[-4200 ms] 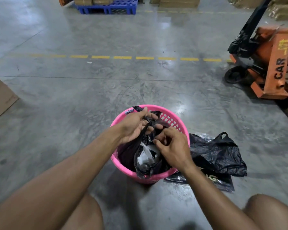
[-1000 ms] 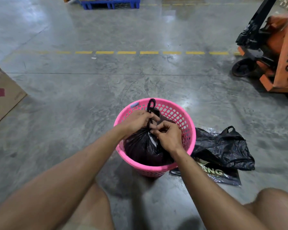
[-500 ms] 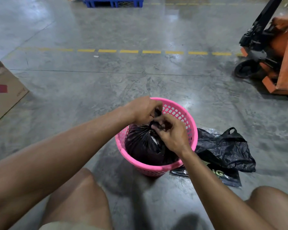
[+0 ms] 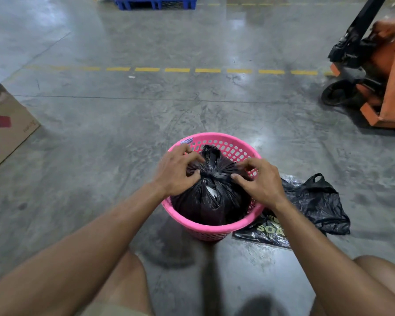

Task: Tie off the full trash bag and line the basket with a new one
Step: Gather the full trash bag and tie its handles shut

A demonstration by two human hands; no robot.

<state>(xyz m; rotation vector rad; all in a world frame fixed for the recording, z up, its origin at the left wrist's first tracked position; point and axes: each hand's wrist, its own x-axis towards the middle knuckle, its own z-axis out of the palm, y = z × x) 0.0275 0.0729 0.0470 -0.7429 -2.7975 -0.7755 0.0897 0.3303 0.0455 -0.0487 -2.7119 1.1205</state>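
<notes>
Legibly, item one: orange pallet jack (image 4: 388, 71), far right of the pink basket (image 4: 211, 229), lettered "CA…", cut off by the frame edge. Flat black packet (image 4: 263, 233) touching the basket's right base, printed "SOA…", the rest hidden by the forearm. Loose black bag (image 4: 317, 201) just beside it. Full trash bag (image 4: 211, 199) sits inside the basket, neck gathered. Left hand (image 4: 176, 173) and right hand (image 4: 260, 181): each grip pinches bag plastic beside the knot. Cardboard box (image 4: 7, 124) far left. Polished concrete floor (image 4: 100, 167), dashed yellow line beyond.

One pink basket (image 4: 214, 228), two black bags — one tied (image 4: 212, 197), one loose (image 4: 317, 201) — two hands (image 4: 177, 172) (image 4: 259, 181)
</notes>
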